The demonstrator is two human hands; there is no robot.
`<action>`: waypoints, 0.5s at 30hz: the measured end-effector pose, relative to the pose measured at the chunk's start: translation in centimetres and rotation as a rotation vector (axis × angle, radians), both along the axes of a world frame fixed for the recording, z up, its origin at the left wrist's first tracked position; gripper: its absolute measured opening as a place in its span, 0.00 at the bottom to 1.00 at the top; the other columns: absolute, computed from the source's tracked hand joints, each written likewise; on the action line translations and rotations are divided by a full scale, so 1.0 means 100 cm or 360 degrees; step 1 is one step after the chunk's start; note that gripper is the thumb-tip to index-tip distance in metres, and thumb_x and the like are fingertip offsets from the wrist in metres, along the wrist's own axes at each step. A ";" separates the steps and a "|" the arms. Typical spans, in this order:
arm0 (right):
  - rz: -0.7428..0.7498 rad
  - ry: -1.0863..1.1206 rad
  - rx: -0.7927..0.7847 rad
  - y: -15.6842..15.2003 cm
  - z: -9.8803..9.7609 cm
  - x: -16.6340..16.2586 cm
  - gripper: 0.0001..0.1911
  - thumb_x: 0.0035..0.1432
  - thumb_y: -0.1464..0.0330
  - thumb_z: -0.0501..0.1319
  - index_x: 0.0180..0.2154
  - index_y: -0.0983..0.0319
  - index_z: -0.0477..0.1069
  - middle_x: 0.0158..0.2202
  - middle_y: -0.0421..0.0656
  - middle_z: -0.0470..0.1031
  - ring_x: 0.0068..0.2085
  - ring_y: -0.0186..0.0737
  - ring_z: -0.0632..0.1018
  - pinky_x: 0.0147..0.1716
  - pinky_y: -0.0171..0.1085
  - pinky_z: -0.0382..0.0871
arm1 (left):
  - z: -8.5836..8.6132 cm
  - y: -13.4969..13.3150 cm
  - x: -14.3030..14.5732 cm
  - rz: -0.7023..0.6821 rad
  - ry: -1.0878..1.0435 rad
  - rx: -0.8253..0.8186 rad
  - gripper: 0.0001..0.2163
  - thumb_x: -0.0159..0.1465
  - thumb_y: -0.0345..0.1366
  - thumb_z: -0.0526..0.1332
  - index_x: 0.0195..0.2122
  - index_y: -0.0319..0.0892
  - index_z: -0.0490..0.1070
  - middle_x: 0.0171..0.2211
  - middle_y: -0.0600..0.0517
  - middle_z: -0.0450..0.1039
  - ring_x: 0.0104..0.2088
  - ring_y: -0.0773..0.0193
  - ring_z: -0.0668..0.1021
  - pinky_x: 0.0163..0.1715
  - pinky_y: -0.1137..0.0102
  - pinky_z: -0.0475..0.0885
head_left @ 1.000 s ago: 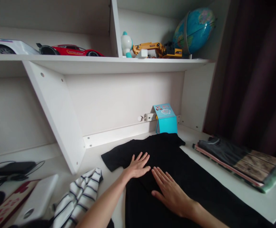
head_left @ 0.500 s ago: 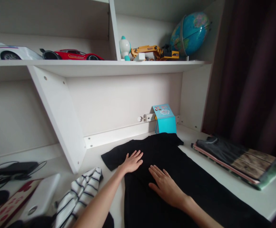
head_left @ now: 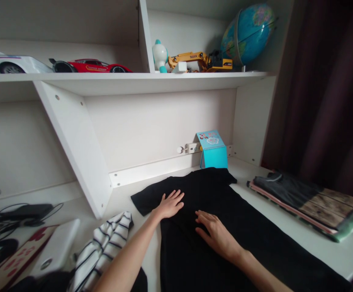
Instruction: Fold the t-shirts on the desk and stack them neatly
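A black T-shirt (head_left: pixel 249 235) lies spread out on the white desk, its sleeves towards the back and its body running to the front edge of the view. My left hand (head_left: pixel 170 205) rests flat on the upper left part of the shirt, fingers spread. Over the middle of the shirt is my right hand (head_left: pixel 216 234), fingers slightly bent and the thumb apart. Neither hand holds anything. Part of the shirt is hidden under my hands and right forearm.
Folded clothes (head_left: pixel 310 202) are stacked at the right. A striped white garment (head_left: pixel 102 243) lies crumpled beside my left forearm. A blue desk calendar (head_left: pixel 213 154) stands behind the shirt. Cables and a black adapter (head_left: pixel 35 211) sit at left. Overhead, a shelf (head_left: pixel 164 83) holds toys and a globe (head_left: pixel 249 34).
My right hand's fingers have bent a little from lying flatter on the shirt. My left hand stays in place on the fabric. The view has shifted slightly.
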State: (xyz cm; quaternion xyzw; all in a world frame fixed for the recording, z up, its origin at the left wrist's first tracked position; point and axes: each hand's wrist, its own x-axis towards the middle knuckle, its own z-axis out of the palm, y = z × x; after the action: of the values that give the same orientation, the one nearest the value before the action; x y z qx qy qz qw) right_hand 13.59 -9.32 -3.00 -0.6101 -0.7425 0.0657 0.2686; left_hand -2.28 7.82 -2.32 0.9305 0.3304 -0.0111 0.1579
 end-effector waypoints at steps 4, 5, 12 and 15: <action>0.0136 -0.0090 0.0004 -0.005 0.002 -0.003 0.14 0.61 0.65 0.48 0.42 0.62 0.69 0.54 0.47 0.65 0.58 0.41 0.62 0.56 0.45 0.54 | 0.000 0.000 0.000 0.0005 0.0018 0.0017 0.25 0.65 0.50 0.37 0.62 0.53 0.41 0.64 0.55 0.34 0.63 0.57 0.42 0.56 0.44 0.39; 0.0161 -0.0103 -0.0045 -0.005 0.002 -0.003 0.18 0.61 0.62 0.48 0.48 0.61 0.66 0.58 0.47 0.60 0.60 0.42 0.58 0.57 0.46 0.52 | -0.001 0.000 0.000 0.0005 0.0020 0.0020 0.25 0.65 0.50 0.36 0.62 0.53 0.41 0.64 0.55 0.34 0.63 0.57 0.42 0.56 0.45 0.39; 0.0223 -0.0223 -0.0261 -0.011 0.019 -0.004 0.26 0.61 0.58 0.48 0.57 0.64 0.58 0.59 0.50 0.56 0.60 0.46 0.57 0.57 0.49 0.51 | -0.003 0.012 -0.007 0.0141 0.0091 0.0033 0.29 0.62 0.56 0.35 0.62 0.52 0.40 0.64 0.53 0.32 0.63 0.54 0.39 0.54 0.42 0.35; 0.0185 -0.0209 -0.0143 -0.025 0.026 -0.020 0.11 0.58 0.66 0.53 0.40 0.62 0.72 0.47 0.47 0.72 0.51 0.45 0.70 0.52 0.44 0.61 | 0.000 0.031 -0.023 0.0343 0.0131 -0.0041 0.30 0.61 0.56 0.35 0.62 0.51 0.41 0.64 0.52 0.31 0.63 0.51 0.39 0.52 0.38 0.35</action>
State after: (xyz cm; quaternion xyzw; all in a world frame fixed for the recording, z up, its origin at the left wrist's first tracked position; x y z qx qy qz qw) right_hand 11.57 -11.80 -0.40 -0.5805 -0.7889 0.0742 0.1874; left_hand -4.58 10.89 -2.33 0.8862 0.4345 -0.0365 0.1564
